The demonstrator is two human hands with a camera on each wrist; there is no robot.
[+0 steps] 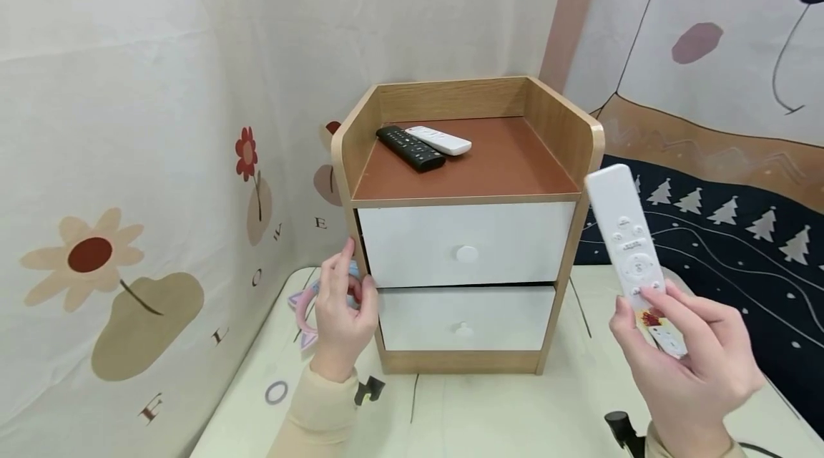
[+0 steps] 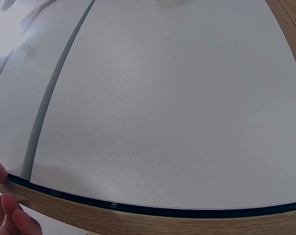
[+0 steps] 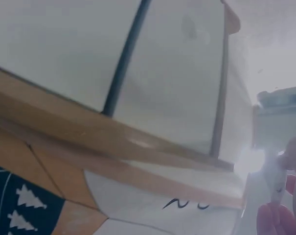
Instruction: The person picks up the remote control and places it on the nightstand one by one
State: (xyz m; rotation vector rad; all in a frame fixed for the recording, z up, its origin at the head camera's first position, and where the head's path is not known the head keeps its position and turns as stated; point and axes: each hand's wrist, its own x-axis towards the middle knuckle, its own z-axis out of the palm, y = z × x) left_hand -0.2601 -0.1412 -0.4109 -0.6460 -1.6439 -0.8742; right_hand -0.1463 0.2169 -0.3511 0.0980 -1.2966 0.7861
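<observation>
A small wooden cabinet (image 1: 453,101) with two white drawers stands in the middle of the head view. My left hand (image 1: 344,311) grips its left front edge, thumb at the front and fingers along the side; the left wrist view shows the fingertips (image 2: 20,220) beside the wooden edge. To the right of the cabinet, my right hand (image 1: 704,361) holds up a white remote control (image 1: 623,222), pinched near its lower end, buttons showing. On the cabinet's brown top lie a black remote control (image 1: 410,149) and another white remote control (image 1: 443,141), touching or nearly so.
The cabinet stands on a pale table (image 1: 476,415). A pink and purple object (image 1: 305,311) lies behind my left hand, partly hidden. Nearer is a purple ring (image 1: 276,392). Printed fabric (image 1: 154,136) hangs at the left, back and right.
</observation>
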